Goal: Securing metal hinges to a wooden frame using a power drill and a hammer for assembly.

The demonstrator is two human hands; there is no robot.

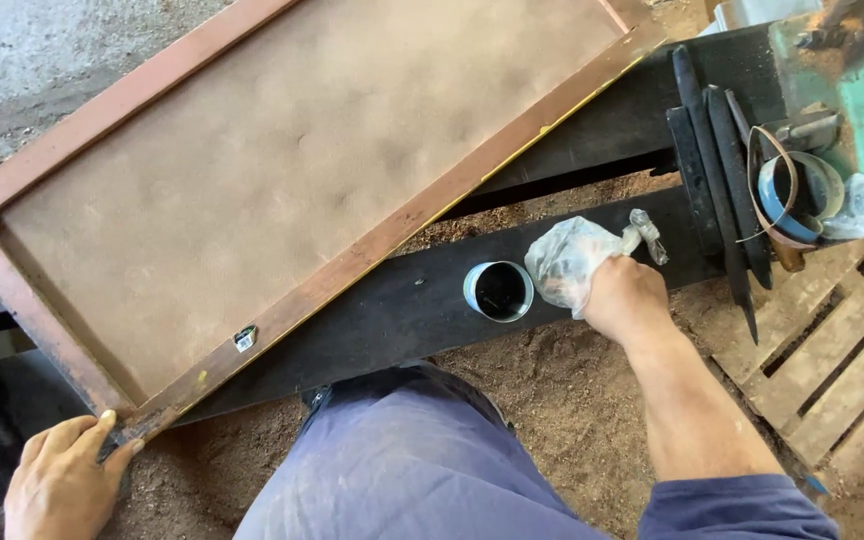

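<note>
Right hand [624,297] clenched on one crumpled plastic bag [570,262], just beside one open tin [499,291] on the black beam [392,310]. Left hand [60,482] gripping the corner of one framed panel [282,170]. Best kept: panel pinned steady, bag clear of the tin's rim. One tape roll [797,195] nearby.
</note>
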